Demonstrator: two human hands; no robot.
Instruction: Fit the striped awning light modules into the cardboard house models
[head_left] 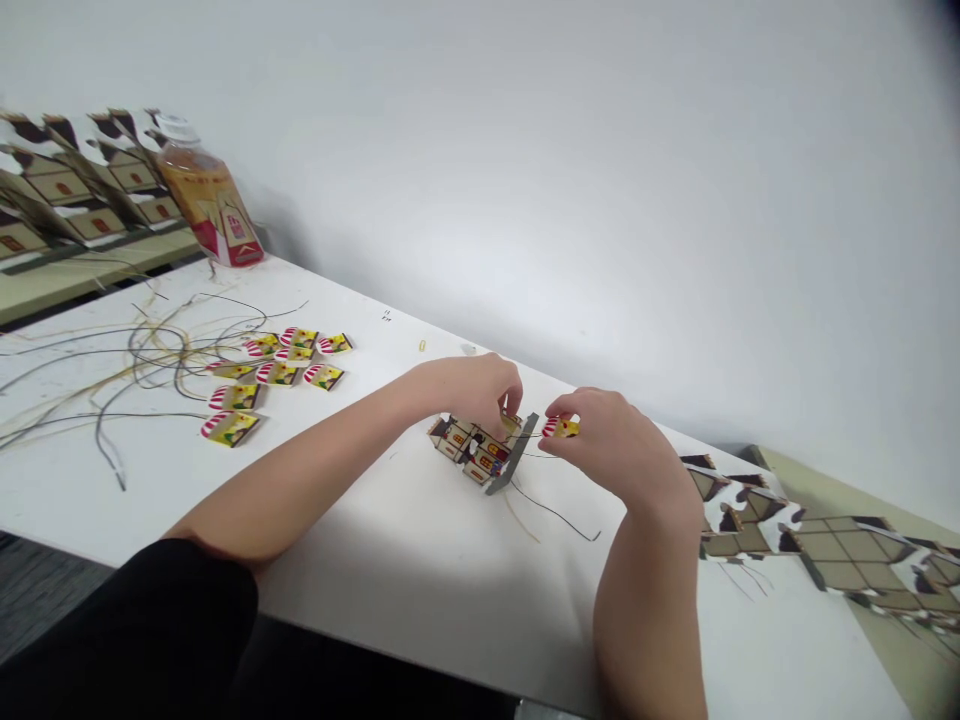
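Note:
A small model house (474,452) with painted windows lies tipped on its side on the white table, its grey base (514,455) facing right. My left hand (484,392) has its fingers closed on the upper side of the house, the fingertips partly hidden. To the right of the base, my right hand (592,435) pinches a small yellow piece with a red-and-white striped awning (559,428). Thin wires (559,512) trail from the base; some run between the base and the striped piece.
Several similar striped pieces (277,373) with long tangled wires (161,350) lie on the left. A drink bottle (210,195) and a row of model houses (82,190) stand at the far left. More houses (750,510) lie along the right of the white table (420,560). A wall rises behind.

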